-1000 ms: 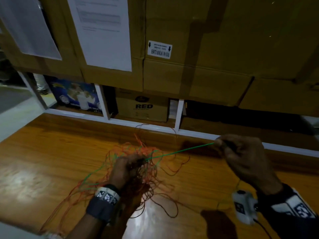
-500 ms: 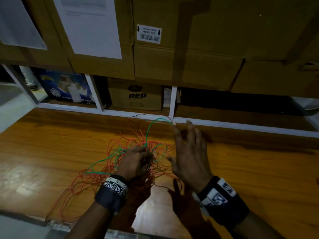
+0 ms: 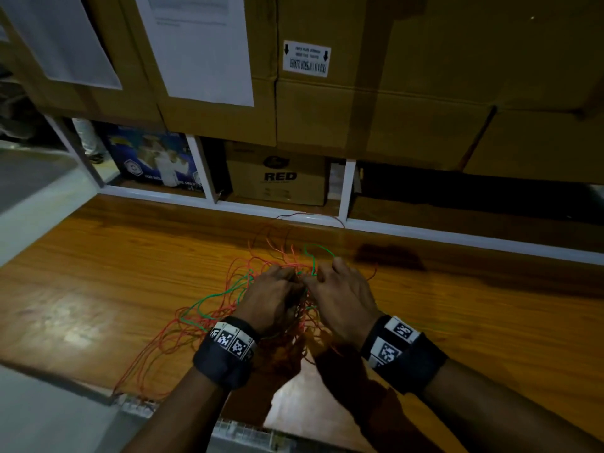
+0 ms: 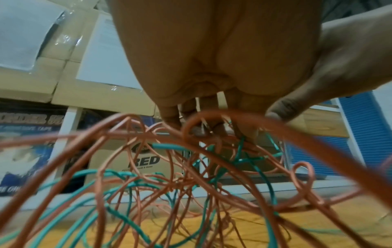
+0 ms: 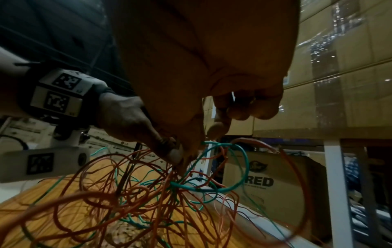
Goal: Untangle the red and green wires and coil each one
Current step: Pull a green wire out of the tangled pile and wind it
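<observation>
A loose tangle of red wire (image 3: 277,259) and green wire (image 3: 209,297) lies on the wooden table (image 3: 114,273), with loops spilling left toward the near edge. My left hand (image 3: 287,284) grips the knot at the middle of the tangle, its curled fingers (image 4: 169,115) among the red strands (image 4: 212,115). My right hand (image 3: 322,276) sits right against it. In the right wrist view its thumb and forefinger (image 5: 199,147) close where a green loop (image 5: 244,167) comes out of the knot. The exact contact is hidden by the thumb.
A white shelf frame (image 3: 346,191) runs along the table's far edge, with a cardboard box marked RED (image 3: 277,178) behind it. Large cartons (image 3: 392,109) are stacked above. One red strand (image 3: 310,215) reaches the frame. The table's near edge (image 3: 65,377) is at lower left.
My right hand let go of the green wire it held stretched to the right, swung back open, and now closes on the tangle beside the left hand. The left hand kept its hold.
</observation>
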